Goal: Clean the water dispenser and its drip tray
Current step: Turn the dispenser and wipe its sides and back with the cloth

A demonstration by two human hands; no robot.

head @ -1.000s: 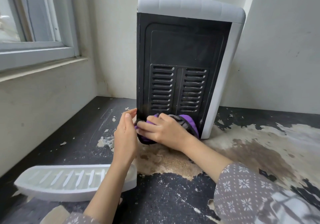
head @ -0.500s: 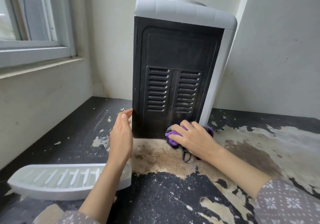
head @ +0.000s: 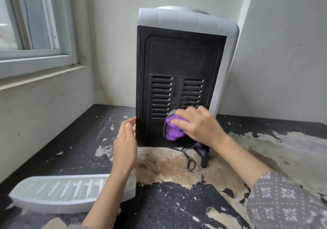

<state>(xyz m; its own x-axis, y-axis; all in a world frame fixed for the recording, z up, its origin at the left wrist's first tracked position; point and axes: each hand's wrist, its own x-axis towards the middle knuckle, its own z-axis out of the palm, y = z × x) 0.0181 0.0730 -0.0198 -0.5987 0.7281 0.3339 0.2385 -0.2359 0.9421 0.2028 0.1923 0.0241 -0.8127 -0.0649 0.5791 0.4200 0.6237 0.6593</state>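
The water dispenser (head: 178, 64) stands on a worn black tabletop with its black vented back panel facing me and a white top and side. My right hand (head: 198, 124) grips a bunched purple cloth (head: 172, 130) and presses it against the lower panel, just under the right vents. My left hand (head: 125, 140) has straight fingers that rest against the dispenser's lower left edge. The white slotted drip tray (head: 58, 191) lies on the table at the near left, partly behind my left forearm.
A thin black cord and a dark strap (head: 194, 158) trail on the table below the dispenser. The table surface (head: 168, 207) is peeling, with bare tan patches. A window and its sill (head: 35, 58) are on the left wall. White walls close in behind.
My right hand has carried the purple cloth from the panel's bottom left, across the bottom right, up to under the right vents. My left hand has stayed at the left edge.
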